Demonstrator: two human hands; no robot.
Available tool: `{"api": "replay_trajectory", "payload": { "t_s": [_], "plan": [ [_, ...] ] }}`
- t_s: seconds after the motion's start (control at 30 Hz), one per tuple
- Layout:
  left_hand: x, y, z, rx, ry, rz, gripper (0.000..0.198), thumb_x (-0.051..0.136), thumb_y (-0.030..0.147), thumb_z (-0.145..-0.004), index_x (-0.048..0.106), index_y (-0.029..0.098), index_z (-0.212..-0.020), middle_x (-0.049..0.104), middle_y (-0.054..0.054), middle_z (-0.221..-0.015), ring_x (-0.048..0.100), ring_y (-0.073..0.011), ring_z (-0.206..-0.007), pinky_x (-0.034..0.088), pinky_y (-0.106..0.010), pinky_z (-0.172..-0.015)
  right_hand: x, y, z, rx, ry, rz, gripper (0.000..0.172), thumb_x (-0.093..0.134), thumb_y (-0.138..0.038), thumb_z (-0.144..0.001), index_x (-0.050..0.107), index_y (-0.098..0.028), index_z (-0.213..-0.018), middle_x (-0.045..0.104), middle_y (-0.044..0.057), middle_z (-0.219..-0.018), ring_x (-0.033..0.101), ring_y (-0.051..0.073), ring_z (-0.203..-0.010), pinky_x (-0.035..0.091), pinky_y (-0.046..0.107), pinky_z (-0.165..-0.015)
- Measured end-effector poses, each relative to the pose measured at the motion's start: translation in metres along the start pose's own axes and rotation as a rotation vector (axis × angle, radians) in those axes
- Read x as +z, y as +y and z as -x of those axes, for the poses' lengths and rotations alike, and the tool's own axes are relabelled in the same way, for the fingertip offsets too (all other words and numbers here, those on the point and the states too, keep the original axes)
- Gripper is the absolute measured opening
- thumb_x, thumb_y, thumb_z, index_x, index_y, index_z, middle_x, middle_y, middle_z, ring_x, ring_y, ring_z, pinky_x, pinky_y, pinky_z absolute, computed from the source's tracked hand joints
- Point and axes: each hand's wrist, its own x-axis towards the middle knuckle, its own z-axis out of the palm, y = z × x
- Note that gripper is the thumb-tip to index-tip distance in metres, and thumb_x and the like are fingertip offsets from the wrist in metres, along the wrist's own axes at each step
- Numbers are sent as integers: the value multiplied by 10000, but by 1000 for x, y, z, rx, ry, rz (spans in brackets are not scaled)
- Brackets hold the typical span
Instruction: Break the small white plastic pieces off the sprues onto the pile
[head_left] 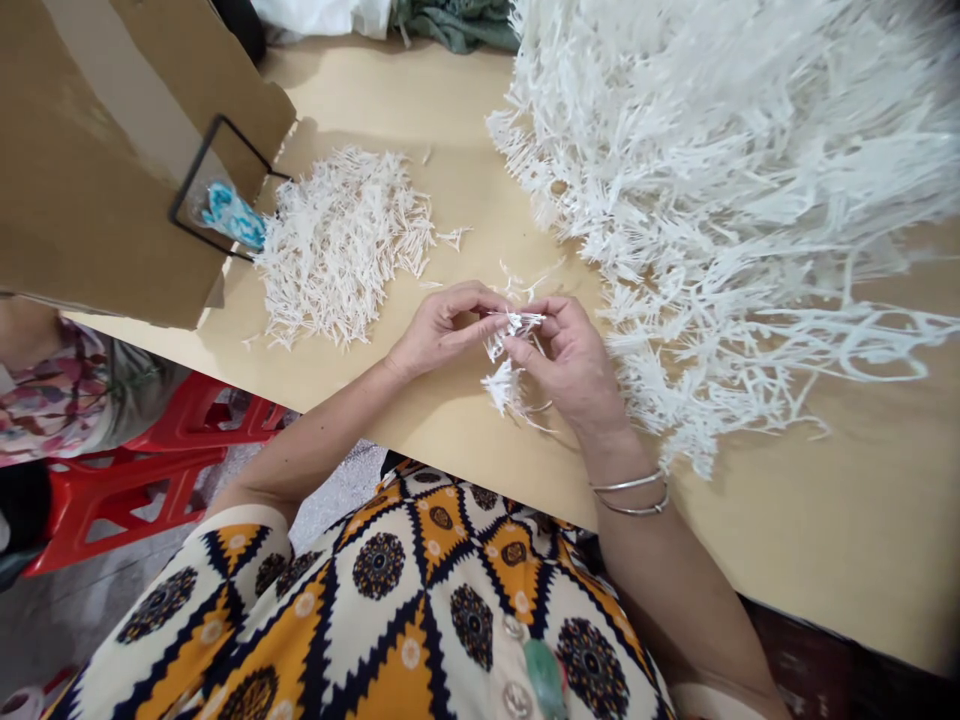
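Currently your left hand (442, 330) and right hand (574, 365) meet over the near edge of the wooden table (465, 160), both pinching one white plastic sprue (514, 322) between thumb and fingertips; the other fingers are curled, not spread. The sprue sits directly between the two hands, its branched tail hanging below the right thumb toward the table. Beyond and to the left of your left hand lies a pile of loose white sticks (341, 245), well apart from it and near the open flap of a cardboard box (97, 180). To the right of your right hand, just beside the wrist, spreads a large heap of tangled white sprues (735, 200). Judgement: the step in hand appears to be stripping small sticks from the held sprue, with most of the heap unworked. The next move calls for a firm pinch close to the joint and a short twist, so pieces part cleanly rather than scatter. Whether any stick has parted yet cannot be told.
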Motion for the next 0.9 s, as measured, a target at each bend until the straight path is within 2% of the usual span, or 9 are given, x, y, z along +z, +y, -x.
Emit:
{"api": "replay_trajectory", "payload": {
  "t_s": [0.13,0.3,0.4,0.5,0.6,0.7,0.83,0.9],
  "plan": [
    [1,1,0,-9,-12,5,205,711,390,-975,745,188,-972,764,-47,-942,705,-114,-847,554,-254,-790,0,-2,0,13,47,22,277,766,-270,-853,661,-271,-1109,698,-24,-875,628,138,-753,493,294,-683],
    [1,-1,0,-18,0,-25,215,700,389,-983,708,179,-936,722,-31,-886,651,-96,-799,514,-241,-755,-5,-1,0,-51,59,141,106,743,-267,-859,708,-243,-957,699,-14,-851,609,139,-754,480,307,-714],
    [2,-3,0,-10,8,-96,231,649,410,-1013,675,189,-951,695,-27,-883,628,-102,-796,501,-252,-747,-8,-2,1,-65,29,206,63,692,-294,-909,674,-241,-938,644,-23,-779,565,138,-702,445,307,-675],
    [4,-3,1,29,38,-242,230,594,402,-1043,643,199,-947,672,-22,-875,611,-109,-798,497,-266,-759,-9,-4,0,-121,-19,359,52,636,-296,-957,660,-249,-953,633,-13,-790,566,159,-748,423,324,-703],
    [5,-4,2,25,129,-350,219,574,374,-1054,620,199,-930,640,-14,-856,589,-106,-783,480,-264,-743,-8,-3,-1,-184,-28,496,55,622,-288,-960,663,-252,-959,672,13,-844,594,192,-825,432,357,-770],
    [3,-10,1,-76,265,-323,230,579,409,-1050,591,213,-930,596,21,-768,563,-90,-688,452,-249,-665,-6,-1,1,-204,-40,522,51,621,-276,-950,665,-252,-961,685,20,-872,607,203,-847,443,373,-810],
    [-1,-21,0,-177,405,-247,283,562,496,-1049,529,235,-944,544,62,-677,541,-72,-578,429,-240,-598,-5,-1,5,-153,-42,458,40,611,-256,-948,646,-244,-933,649,-3,-817,580,170,-773,431,341,-754],
    [-5,-29,1,-170,502,-259,291,514,533,-1062,515,248,-1002,569,40,-747,560,-85,-630,466,-256,-647,-4,-3,5,-109,-8,405,45,609,-255,-950,628,-237,-914,615,-19,-771,548,149,-718,414,326,-710]
  ]
}}
